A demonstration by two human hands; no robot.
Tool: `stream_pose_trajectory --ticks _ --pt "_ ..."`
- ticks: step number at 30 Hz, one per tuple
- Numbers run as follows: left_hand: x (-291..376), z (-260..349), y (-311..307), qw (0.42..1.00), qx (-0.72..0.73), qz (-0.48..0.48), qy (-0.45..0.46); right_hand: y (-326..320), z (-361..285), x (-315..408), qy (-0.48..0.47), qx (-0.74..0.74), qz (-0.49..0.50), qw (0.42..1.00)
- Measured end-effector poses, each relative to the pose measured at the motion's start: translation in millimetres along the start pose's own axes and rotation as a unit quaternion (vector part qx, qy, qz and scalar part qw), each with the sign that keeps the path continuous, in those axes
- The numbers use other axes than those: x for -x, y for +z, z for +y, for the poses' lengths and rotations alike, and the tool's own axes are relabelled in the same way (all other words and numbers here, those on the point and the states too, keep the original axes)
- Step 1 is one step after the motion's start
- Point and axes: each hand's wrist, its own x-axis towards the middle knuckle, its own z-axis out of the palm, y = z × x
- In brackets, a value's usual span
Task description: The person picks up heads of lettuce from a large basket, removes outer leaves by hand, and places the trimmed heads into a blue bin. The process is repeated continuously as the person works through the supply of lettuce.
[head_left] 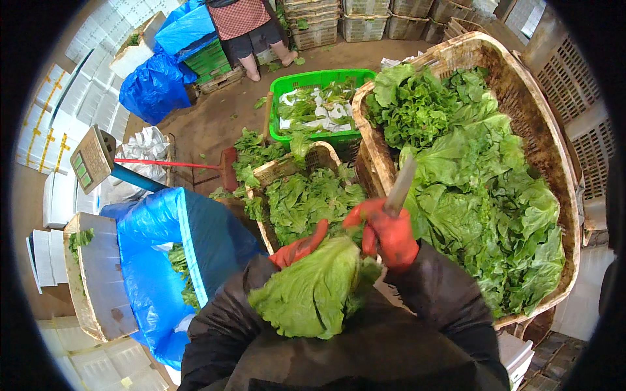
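A head of leafy lettuce [313, 288] lies against my apron, its leaves pointing down and its base away from me. My left hand [301, 248], in a red glove, supports it from the far side; most of that hand is hidden by the leaves. In my right hand [386, 229], also red-gloved, is a knife [402, 183] whose blade points up and away from me. The right fingers are close to the lettuce's base; whether they touch it I cannot tell. Beyond my hands, a plastic crate [268, 229] is filled with loose lettuce leaves [313, 198].
On the right stands a large dirty crate [562, 195] heaped with lettuce heads [484, 195]. A green crate [323, 76] holds leaves and white scraps. A blue-lined box [146, 273], scale [93, 159] and red broom [227, 168] are on the left. Another person [244, 24] stands at the back.
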Motion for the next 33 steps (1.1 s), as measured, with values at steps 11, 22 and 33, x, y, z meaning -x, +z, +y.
stream_pose_trajectory --ticks 11,22,33 --pt "-11 -37 -100 0.968 0.206 -0.132 -0.064 10 4 11 0.021 0.126 0.109 0.986" --pt "19 2 44 0.657 -0.607 0.267 0.359 -18 35 29 0.053 -0.165 -0.027 0.985" --pt "15 -4 -1 0.793 -0.538 0.037 0.284 -4 56 39 0.220 -0.167 0.016 0.961"
